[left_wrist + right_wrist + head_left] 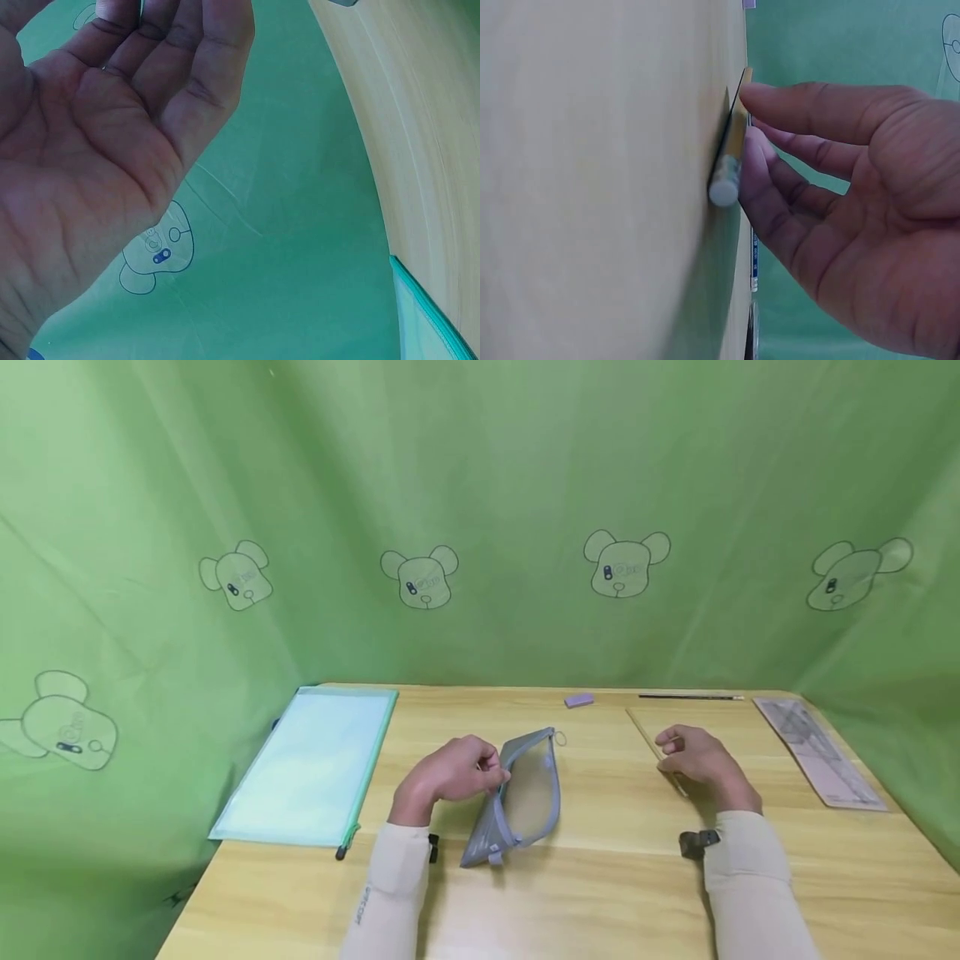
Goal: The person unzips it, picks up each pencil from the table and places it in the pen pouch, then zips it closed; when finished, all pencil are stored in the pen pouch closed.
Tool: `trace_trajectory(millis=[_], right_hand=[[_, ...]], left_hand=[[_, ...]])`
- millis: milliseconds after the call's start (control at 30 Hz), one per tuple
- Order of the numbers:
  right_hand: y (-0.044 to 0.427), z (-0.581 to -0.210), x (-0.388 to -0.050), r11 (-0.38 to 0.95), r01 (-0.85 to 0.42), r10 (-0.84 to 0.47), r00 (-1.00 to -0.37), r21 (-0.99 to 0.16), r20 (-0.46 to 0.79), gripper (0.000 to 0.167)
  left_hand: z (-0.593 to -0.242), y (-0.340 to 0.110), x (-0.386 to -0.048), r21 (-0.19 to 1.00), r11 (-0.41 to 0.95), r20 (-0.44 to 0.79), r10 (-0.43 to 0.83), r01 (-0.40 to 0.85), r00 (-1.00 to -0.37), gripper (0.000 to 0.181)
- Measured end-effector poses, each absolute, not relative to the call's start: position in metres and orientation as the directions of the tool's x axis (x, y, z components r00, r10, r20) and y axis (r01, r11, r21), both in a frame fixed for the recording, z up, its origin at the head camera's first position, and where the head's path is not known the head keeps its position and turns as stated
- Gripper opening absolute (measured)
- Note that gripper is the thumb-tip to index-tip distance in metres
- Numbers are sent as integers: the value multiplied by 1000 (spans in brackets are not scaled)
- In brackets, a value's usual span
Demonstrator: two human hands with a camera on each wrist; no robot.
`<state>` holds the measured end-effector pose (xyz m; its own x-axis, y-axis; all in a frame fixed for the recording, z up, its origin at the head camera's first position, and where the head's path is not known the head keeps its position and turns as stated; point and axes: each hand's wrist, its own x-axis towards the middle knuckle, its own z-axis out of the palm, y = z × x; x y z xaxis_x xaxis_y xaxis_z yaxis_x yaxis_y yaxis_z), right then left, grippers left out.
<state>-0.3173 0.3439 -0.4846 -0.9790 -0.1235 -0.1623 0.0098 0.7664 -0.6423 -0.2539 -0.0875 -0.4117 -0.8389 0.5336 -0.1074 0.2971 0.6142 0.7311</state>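
A grey zip pencil pouch (491, 827) stands with its mouth spread wide on the table, left of the middle. My left hand (459, 770) pinches the pouch's left rim between thumb and fingers; the left wrist view shows the palm (97, 157) and curled fingers, not the pouch. To the right, my right hand (699, 755) pinches a yellow pencil (643, 732) between thumb and fingertips. Seen from the right wrist, the pencil (733, 142) points away, its pale eraser end nearest the camera, close to the tabletop.
A light-blue zip document bag (307, 760) lies at the left of the wooden table (600, 893). At the back are a purple eraser (579, 700) and a dark pencil (690, 697). Rulers in a pinkish pack (821, 756) lie at the right. Green curtain (517, 460) surrounds the table.
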Motion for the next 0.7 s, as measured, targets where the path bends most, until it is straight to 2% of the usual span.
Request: trace_trajectory(millis=[200, 367, 500, 700], right_hand=[[340, -484, -317, 762, 16, -132, -975, -647, -180, 49], [334, -481, -314, 795, 30, -118, -972, -605, -203, 46], [323, -477, -311, 827, 18, -117, -972, -562, -204, 42], [298, -476, -307, 839, 13, -131, -966, -544, -224, 43]], left_hand=[[-409, -88, -254, 727, 621, -114, 530, 293, -840, 31], [-408, -88, -254, 732, 618, -116, 528, 287, -841, 28], [-407, -89, -253, 732, 619, -119, 525, 283, -843, 28], [-408, -91, -253, 728, 618, -97, 519, 295, -849, 28]])
